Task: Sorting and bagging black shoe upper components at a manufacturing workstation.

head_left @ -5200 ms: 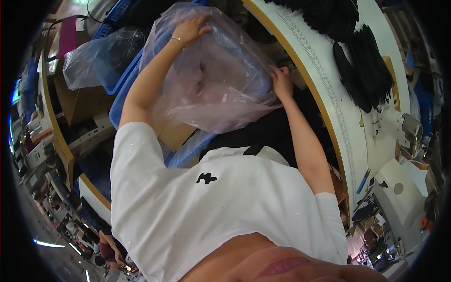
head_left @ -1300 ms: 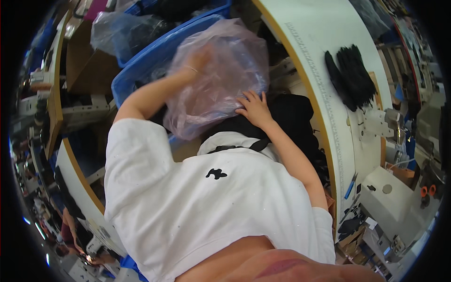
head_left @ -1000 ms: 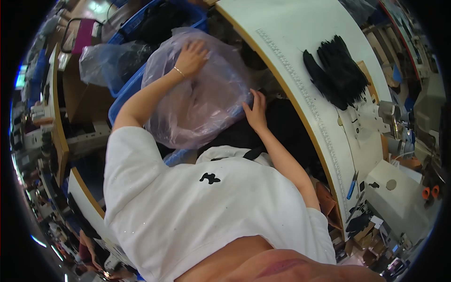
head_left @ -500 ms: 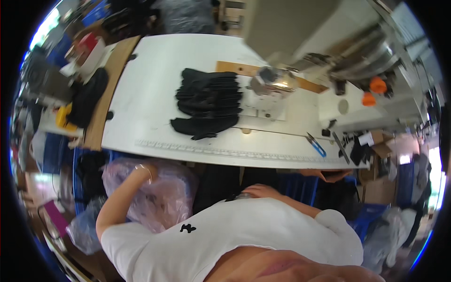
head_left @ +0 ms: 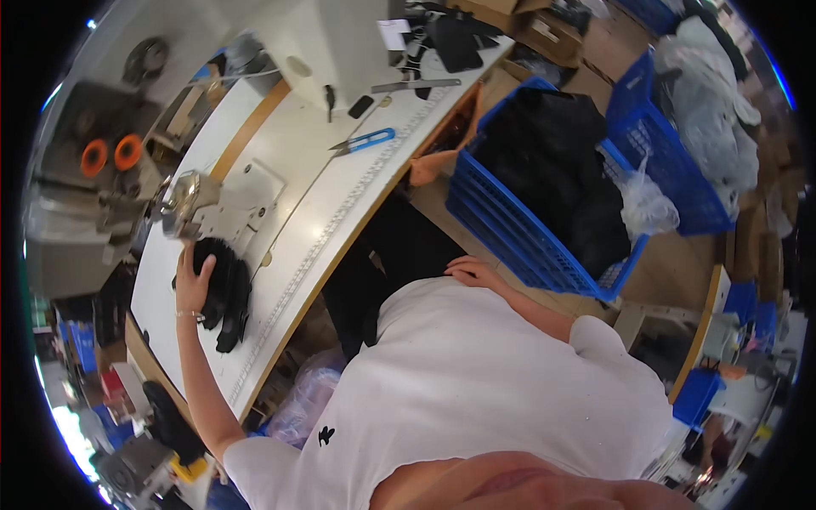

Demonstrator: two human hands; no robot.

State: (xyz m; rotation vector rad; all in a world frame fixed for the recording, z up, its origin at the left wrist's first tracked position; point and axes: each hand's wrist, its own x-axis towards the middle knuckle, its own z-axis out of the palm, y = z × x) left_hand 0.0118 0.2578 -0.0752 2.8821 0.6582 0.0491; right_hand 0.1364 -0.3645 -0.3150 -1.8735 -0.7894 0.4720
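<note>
My left hand (head_left: 194, 285) reaches onto the table at the left and touches the stack of black fabric pieces (head_left: 225, 289). Its thumb stands apart from the fingers, and part of the hand's far side is hard to make out. The stack lies beside the metal head of a sewing machine (head_left: 189, 204). My right hand (head_left: 474, 271) rests flat at my lap, against the white shirt and dark trousers, with nothing in it.
Blue-handled thread snips (head_left: 365, 140) lie on the white table (head_left: 285, 229), near a ruler strip (head_left: 340, 200) along its front edge. At the right stands a blue crate (head_left: 518, 234) holding black material. A pinkish plastic bag (head_left: 310, 395) sits below the table.
The view has swung to the right, bringing the blue crates into sight. My left hand has left the plastic bag below the table and is now at the black stack. My right hand stays at my lap.
</note>
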